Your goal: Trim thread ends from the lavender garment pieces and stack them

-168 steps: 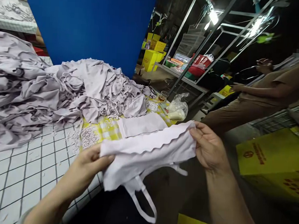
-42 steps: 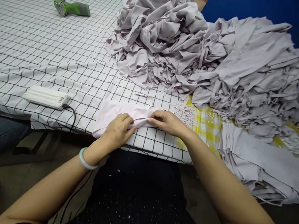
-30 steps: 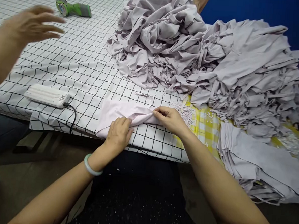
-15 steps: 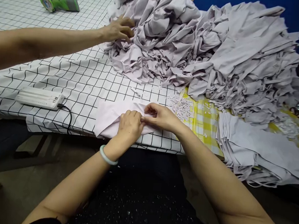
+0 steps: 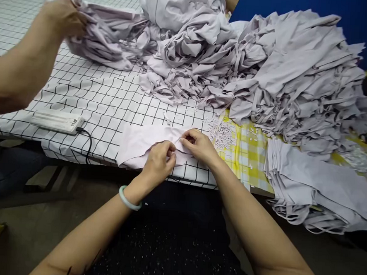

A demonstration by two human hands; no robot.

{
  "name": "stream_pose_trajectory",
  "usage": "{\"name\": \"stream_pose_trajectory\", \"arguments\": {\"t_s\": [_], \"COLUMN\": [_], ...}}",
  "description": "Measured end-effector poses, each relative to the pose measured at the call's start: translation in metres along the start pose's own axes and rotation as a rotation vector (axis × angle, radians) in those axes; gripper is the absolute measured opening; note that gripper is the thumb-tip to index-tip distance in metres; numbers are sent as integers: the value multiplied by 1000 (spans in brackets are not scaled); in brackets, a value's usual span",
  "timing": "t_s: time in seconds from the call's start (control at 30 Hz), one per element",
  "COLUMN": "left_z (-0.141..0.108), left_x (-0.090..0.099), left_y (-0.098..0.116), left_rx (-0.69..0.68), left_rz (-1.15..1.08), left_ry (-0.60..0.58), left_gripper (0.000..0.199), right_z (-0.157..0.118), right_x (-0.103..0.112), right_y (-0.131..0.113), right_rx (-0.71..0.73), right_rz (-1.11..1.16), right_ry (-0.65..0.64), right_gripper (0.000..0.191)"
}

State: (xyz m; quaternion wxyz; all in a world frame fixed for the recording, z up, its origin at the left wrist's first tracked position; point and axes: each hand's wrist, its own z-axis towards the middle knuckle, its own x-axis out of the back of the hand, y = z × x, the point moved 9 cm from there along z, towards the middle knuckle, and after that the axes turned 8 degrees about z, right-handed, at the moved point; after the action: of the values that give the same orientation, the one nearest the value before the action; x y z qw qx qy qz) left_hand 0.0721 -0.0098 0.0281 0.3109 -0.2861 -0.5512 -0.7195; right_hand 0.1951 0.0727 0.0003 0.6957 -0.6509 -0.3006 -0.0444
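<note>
A pale pinkish fabric piece (image 5: 139, 141) lies on the checked tablecloth (image 5: 111, 95) at the table's front edge. My left hand (image 5: 160, 159), with a pale bangle on the wrist, rests on its lower middle, fingers curled and pressed to the cloth. Just to the right, my right hand (image 5: 198, 144) pinches the same fabric at its right part between thumb and forefinger. Small white snippets (image 5: 222, 133) lie scattered beyond my right hand.
Another person's hand (image 5: 65, 16) grips lilac cloth at the upper left. A large cloth heap (image 5: 201, 47) spans the back. A white power bank (image 5: 57, 120) with a black cable sits left; stacked pieces (image 5: 318, 174) lie right.
The other person's hand has pulled a bundle of cloth leftward from the heap. The green tool has left view. My hands have drawn slightly apart, the left one lower on the fabric.
</note>
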Motion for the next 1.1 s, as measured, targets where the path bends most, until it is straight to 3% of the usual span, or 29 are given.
{"name": "stream_pose_trajectory", "arguments": {"t_s": [0.13,0.2,0.27,0.37,0.43,0.5,0.57,0.63,0.7,0.77,0.8,0.9,0.97,1.03,1.1], "left_z": [-11,-19,-37,-91,-107,-93,-61,-30,-10,3,5,-3,-15,-22,-22], "left_x": [22,27,20,15,24,33,41,46,38,29,32,64,82,99,115], "left_y": [9,20,47,80,78,61,34,7,-10,-19,-23,-34,-46,-71,-104], "left_rx": [-24,-56,-208,-486,-509,-407,-255,-111,-43,-36,-34,-61,-100,-8,203], "left_rz": [-309,-405,-429,-337,-244,-138,37,272,456,528,536,477,389,365,456], "left_ry": [84,-18,-333,-886,-989,-850,-535,-202,-35,2,25,43,-92,-161,-86], "left_gripper": [15,17,22,31,29,19,9,18,18,7,12,16,12,21,31], "right_z": [2,3,5,6,4,-3,-17,-34,-48,-58,-62,-71,-72,-65,-48], "right_x": [-1,-1,-2,-4,-5,-7,-9,-9,-12,-17,-17,-12,-6,3,15], "right_y": [-2,-4,-5,-6,-8,-14,-24,-32,-34,-32,-30,-28,-30,-29,-22], "right_rx": [-2,2,13,41,79,158,261,342,360,332,313,294,303,276,182], "right_rz": [-54,-81,-99,-110,-119,-123,-117,-141,-226,-332,-375,-441,-412,-328,-294], "right_ry": [11,12,8,8,10,4,25,73,115,131,139,148,114,104,190], "right_gripper": [9,9,10,10,10,8,4,16,26,29,30,27,28,28,23]}}
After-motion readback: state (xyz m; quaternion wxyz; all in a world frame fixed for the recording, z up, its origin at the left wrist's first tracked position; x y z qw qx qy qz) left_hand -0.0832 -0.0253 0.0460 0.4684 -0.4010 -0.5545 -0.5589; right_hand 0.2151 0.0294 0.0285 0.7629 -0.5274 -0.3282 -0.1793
